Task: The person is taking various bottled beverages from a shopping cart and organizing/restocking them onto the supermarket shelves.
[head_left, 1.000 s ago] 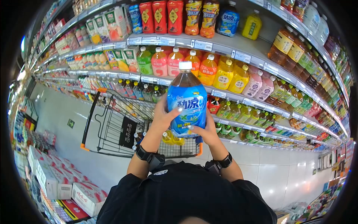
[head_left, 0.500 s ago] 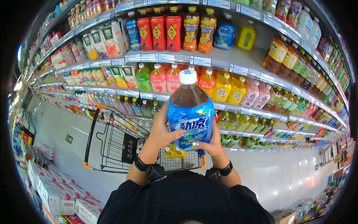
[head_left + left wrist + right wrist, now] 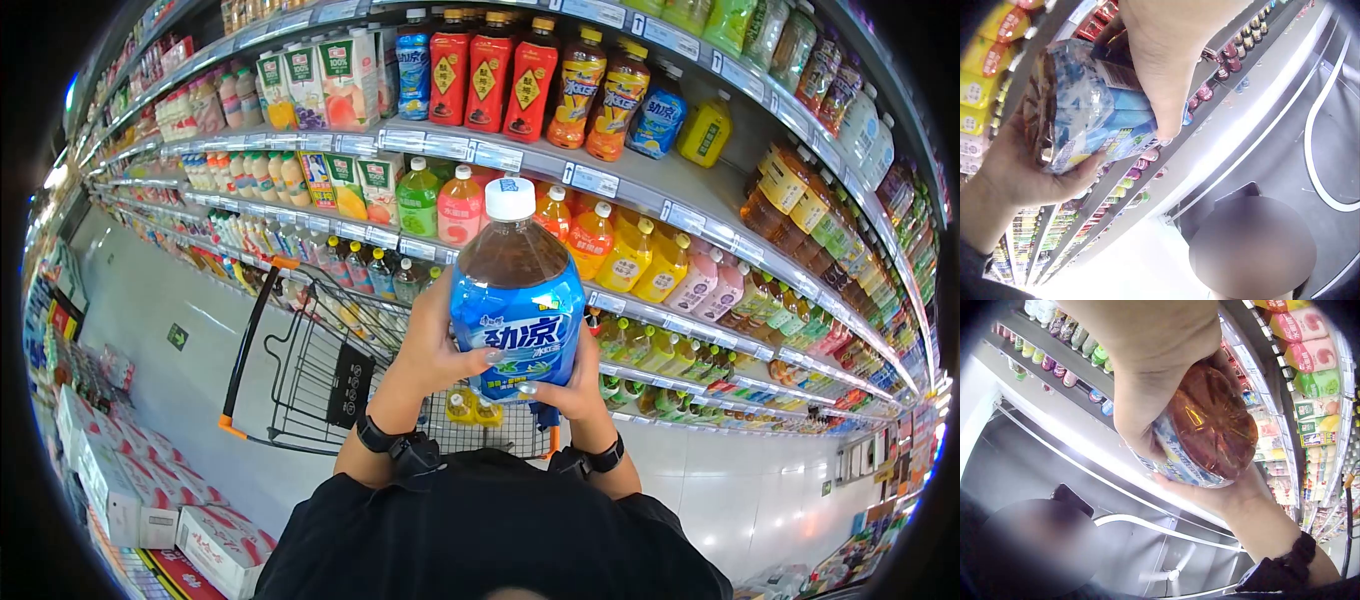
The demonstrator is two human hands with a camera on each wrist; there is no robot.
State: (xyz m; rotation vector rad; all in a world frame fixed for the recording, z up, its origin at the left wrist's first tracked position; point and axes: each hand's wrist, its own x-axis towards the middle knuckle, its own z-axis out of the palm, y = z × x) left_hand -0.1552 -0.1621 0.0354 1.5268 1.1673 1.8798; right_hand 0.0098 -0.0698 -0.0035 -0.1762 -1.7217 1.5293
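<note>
head view: blue-labelled bottle (image 3: 517,310) in the grip of left hand (image 3: 430,346) and right hand (image 3: 575,388), thumbs in front

R hand (image 3: 1144,390), at top & close to cam, grips lg bottle (image 3: 1216,428) w/ blue label; bottle's tilted, reddish-brown ribbed base facing cam. L hand (image 3: 1225,497) holds same bottle from below, black wristband (image 3: 1285,569) on that wrist. Upper L of view: shelf (image 3: 1054,345) w/ rows of sm. bottles. Upper R: pink bottles (image 3: 1310,355), green one next to them, then cartons (image 3: 1317,425). Lower L: blurred head (image 3: 1038,550), dark boxy thing (image 3: 1074,499) just above. Btm ctr: ceiling fan (image 3: 1174,574).
</note>
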